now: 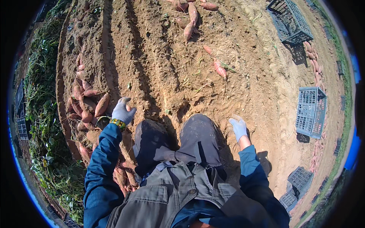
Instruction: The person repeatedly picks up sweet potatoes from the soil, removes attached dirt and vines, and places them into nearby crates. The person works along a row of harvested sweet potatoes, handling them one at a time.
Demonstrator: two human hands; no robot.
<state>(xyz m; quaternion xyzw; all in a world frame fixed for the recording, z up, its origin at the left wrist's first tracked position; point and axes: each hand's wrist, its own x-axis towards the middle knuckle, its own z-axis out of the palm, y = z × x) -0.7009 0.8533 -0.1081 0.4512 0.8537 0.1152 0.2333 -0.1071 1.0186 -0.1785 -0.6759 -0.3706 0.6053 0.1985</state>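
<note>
My left hand [123, 110], in a pale knit glove, hovers beside a heap of sweet potatoes [85, 98] on the left. Its thumb and fingers are apart around a small pinkish patch; whether that is a held sweet potato or something beyond cannot be told. A beaded bracelet [118, 123] circles that wrist, and a dark rounded object [102, 122] lies partly hidden behind it. Over bare soil to the right of my knees is my right hand [239, 127], gloved too, its fingers spread and slightly blurred, holding nothing. Ahead lies a sweet potato with a green stem [219, 67].
Sweet potatoes [191, 18] lie clustered farther ahead, and more [124, 176] lie beside my left thigh. Plastic crates [291, 21] stand along the right, including a grey-blue one [309, 112]. Green vines [45, 114] line the left. Furrows [139, 54] run through the soil.
</note>
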